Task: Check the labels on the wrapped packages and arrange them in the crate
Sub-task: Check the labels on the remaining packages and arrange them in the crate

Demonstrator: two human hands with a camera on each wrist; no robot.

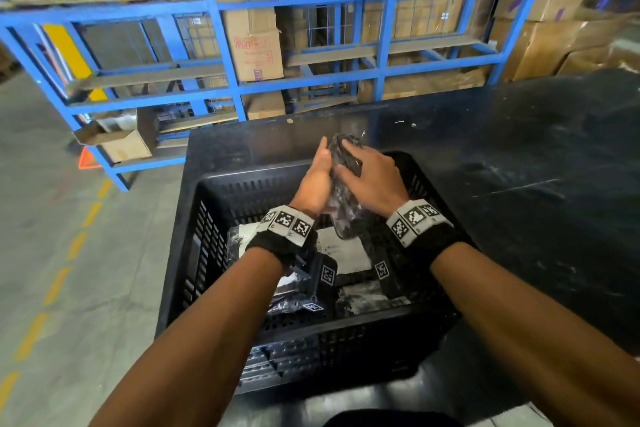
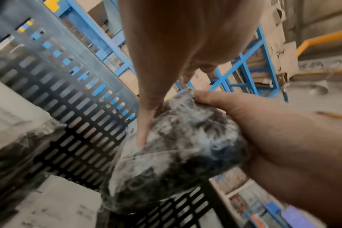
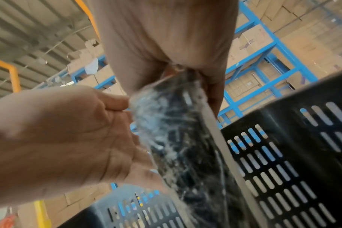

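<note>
Right hand grips dark film-wrapped package over black slotted plastic crate, left hand pressed flat; slick film may slip.

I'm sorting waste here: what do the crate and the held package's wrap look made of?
Crate: likely moulded black plastic, matt, judging by its slotted walls. Package wrap: seemingly clear glossy plastic film, crinkled with white highlights; dark contents unclear.

Right hand grips a plastic-wrapped package just above the black crate, left hand pressed flat against the package.
</note>
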